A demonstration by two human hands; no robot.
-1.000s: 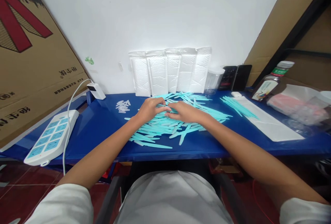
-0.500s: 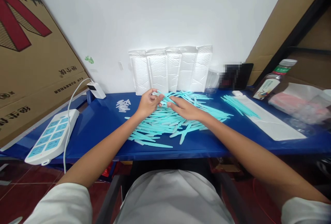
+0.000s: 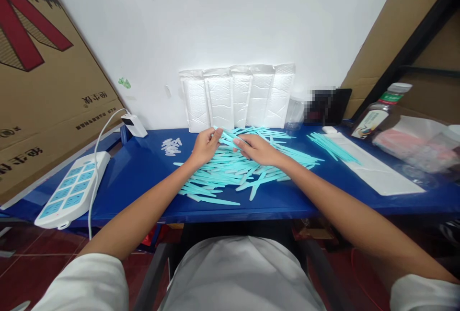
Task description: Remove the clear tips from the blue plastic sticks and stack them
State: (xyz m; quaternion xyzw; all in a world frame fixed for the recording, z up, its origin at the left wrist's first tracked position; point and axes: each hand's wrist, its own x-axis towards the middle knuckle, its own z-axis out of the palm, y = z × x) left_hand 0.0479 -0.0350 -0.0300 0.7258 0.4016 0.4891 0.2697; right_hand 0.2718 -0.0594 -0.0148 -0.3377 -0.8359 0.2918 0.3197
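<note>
Between my two hands is a small bunch of thin turquoise eyebrow razors (image 3: 228,138), lying slantwise above the pile. My left hand (image 3: 207,146) is closed on their left end, thumb on top. At the other end, the fingers and thumb of my right hand (image 3: 259,150) are closed round them. Beneath both hands spreads a loose pile of the same turquoise razors (image 3: 230,173), pointing in many directions. Small whitish translucent pieces (image 3: 171,146) lie in a little heap left of the pile.
White padded mailers (image 3: 220,97) lean on the wall behind the pile. To the right, more turquoise razors (image 3: 332,148) lie partly on a flat white mailer (image 3: 383,169). A bottle (image 3: 381,109) stands beyond. A power strip (image 3: 74,189) with a cable lies at left.
My left hand has turned slightly and drawn in lower round the razors, its raised fingers now curled. The right hand's fingers have curled further round the other end.
</note>
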